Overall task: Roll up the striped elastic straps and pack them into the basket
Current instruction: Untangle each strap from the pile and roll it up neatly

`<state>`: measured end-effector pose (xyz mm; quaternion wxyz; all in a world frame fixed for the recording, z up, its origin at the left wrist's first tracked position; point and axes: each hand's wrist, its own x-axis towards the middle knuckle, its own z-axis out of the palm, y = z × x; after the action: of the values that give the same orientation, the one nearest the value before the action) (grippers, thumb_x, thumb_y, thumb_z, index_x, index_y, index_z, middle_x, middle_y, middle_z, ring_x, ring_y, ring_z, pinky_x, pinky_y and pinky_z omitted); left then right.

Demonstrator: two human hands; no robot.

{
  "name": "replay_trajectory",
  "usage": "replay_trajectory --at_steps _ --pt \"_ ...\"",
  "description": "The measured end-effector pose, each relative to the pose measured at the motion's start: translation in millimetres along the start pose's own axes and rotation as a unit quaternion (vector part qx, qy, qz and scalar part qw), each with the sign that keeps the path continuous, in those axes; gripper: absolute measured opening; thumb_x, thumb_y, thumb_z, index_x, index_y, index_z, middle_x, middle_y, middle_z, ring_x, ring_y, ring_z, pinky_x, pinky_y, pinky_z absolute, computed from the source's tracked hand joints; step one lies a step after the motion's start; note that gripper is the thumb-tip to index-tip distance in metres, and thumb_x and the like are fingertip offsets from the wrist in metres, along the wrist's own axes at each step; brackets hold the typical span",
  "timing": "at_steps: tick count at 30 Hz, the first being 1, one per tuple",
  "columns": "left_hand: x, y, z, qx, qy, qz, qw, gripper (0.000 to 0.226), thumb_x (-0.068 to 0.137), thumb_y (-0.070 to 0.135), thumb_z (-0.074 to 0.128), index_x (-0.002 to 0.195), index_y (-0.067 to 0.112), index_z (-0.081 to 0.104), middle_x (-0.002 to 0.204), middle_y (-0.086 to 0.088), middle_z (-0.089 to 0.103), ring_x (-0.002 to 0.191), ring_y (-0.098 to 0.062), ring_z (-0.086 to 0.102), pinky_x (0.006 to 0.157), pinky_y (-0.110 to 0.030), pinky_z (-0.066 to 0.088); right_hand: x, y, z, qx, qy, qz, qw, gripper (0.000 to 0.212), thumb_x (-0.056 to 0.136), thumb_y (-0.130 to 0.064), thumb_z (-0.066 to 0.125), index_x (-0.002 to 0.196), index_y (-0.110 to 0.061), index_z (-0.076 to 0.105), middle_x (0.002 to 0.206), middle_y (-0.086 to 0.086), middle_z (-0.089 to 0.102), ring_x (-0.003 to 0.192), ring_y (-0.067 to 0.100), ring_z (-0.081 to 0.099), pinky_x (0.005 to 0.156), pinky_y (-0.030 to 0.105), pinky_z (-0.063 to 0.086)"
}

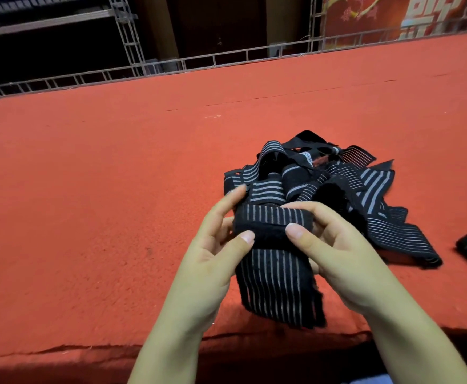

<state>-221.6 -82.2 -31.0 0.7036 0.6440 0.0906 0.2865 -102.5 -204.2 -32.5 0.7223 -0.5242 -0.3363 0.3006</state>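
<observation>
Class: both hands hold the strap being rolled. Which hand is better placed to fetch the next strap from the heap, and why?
Probably the right hand: the heap of straps lies just beyond and to its side, while the left hand is farther from it, pinching the half-rolled strap.

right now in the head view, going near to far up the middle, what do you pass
Hanging tail of the held strap → left hand and right hand pinching its rolled end → pile of loose striped straps → bare red carpet → metal truss rail
</observation>
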Motion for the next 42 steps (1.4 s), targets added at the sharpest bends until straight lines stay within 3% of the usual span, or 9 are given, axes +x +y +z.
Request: replay_trajectory --at_steps 3,7,11,14,17,23,28,37,42 --pt "1 0 2 -0.025 -0.008 -0.033 0.999 0.059 0.081 0.014 0.06 0.135 0.034 0.048 0.116 -0.002 0.071 0.108 -0.016 0.067 0.083 -0.025 0.054 0 -1 -2 0.006 0.007 -0.022 1.0 0.039 0.075 -0.019 0.061 0.114 -0.014 0.058 0.093 -0.005 0.07 0.082 0.012 0.068 0.06 0.026 0.055" --pt "1 0 4 -0.038 -0.014 -0.07 0.997 0.049 0.085 0.008 0.068 0.13 0.02 0.054 0.108 -0.011 0.073 0.098 -0.019 0.07 0.076 -0.023 0.055 1 1 -7 -0.028 0.059 -0.07 0.995 0.027 0.084 -0.02 0.068 0.11 -0.025 0.062 0.1 -0.008 0.07 0.092 0.014 0.067 0.075 0.035 0.059" --pt "4 1 4 -0.049 -0.006 -0.069 0.996 0.045 0.079 0.012 0.059 0.124 0.017 0.06 0.092 -0.012 0.075 0.081 -0.016 0.072 0.065 -0.021 0.055 2 1 -11 -0.055 0.066 -0.107 0.991 0.028 0.085 -0.019 0.068 0.111 -0.025 0.06 0.104 -0.015 0.068 0.101 0.005 0.064 0.086 0.026 0.053" --pt "5 2 7 -0.054 -0.012 -0.074 0.996 0.041 0.084 0.018 0.053 0.124 0.016 0.062 0.105 -0.007 0.074 0.092 -0.013 0.071 0.072 -0.018 0.055 4 2 -15 -0.041 0.056 -0.099 0.993 0.028 0.085 -0.022 0.071 0.112 -0.026 0.062 0.107 -0.01 0.069 0.106 0.012 0.063 0.091 0.031 0.052" --pt "4 2 6 -0.067 -0.028 -0.1 0.992 0.037 0.093 0.019 0.052 0.128 0.011 0.061 0.118 -0.012 0.07 0.106 -0.019 0.067 0.085 -0.026 0.056 6 0 -18 0.071 0.04 -0.064 0.995 0.043 0.075 -0.027 0.075 0.116 -0.021 0.063 0.113 0.008 0.069 0.103 0.021 0.066 0.082 0.032 0.056" --pt "5 0 10 -0.029 -0.001 -0.081 0.996 0.027 0.084 0.01 0.056 0.106 0.016 0.07 0.094 -0.008 0.076 0.081 -0.013 0.071 0.071 -0.023 0.058 6 1 -11 0.185 0.034 -0.016 0.982 0.039 0.083 -0.014 0.051 0.122 -0.015 0.057 0.109 0.01 0.071 0.095 0.019 0.068 0.077 0.029 0.057" --pt "3 -1 10 0.029 0.022 -0.067 0.997 0.032 0.091 -0.006 0.054 0.102 0.02 0.069 0.087 -0.009 0.076 0.078 -0.013 0.071 0.071 -0.023 0.057 7 2 -7 0.142 0.063 -0.036 0.987 0.04 0.08 -0.015 0.056 0.12 -0.016 0.059 0.105 0.007 0.071 0.093 0.017 0.068 0.069 0.024 0.056" --pt "5 0 10 0.012 -0.005 -0.067 0.998 0.036 0.079 0.01 0.069 0.114 0.015 0.065 0.104 -0.007 0.075 0.098 -0.018 0.071 0.079 -0.022 0.055 5 7 -4 0.039 0.095 -0.12 0.987 0.035 0.073 -0.011 0.064 0.108 -0.016 0.062 0.096 -0.002 0.072 0.092 0.011 0.067 0.081 0.023 0.054" --pt "5 4 7 -0.029 -0.014 -0.078 0.996 0.075 0.074 0.005 0.068 0.137 0.036 0.04 0.09 -0.014 0.075 0.081 -0.019 0.072 0.068 -0.025 0.055 -1 7 -4 -0.075 0.067 -0.156 0.983 0.029 0.078 -0.012 0.073 0.103 -0.021 0.062 0.102 -0.007 0.069 0.098 0.006 0.064 0.083 0.016 0.048"
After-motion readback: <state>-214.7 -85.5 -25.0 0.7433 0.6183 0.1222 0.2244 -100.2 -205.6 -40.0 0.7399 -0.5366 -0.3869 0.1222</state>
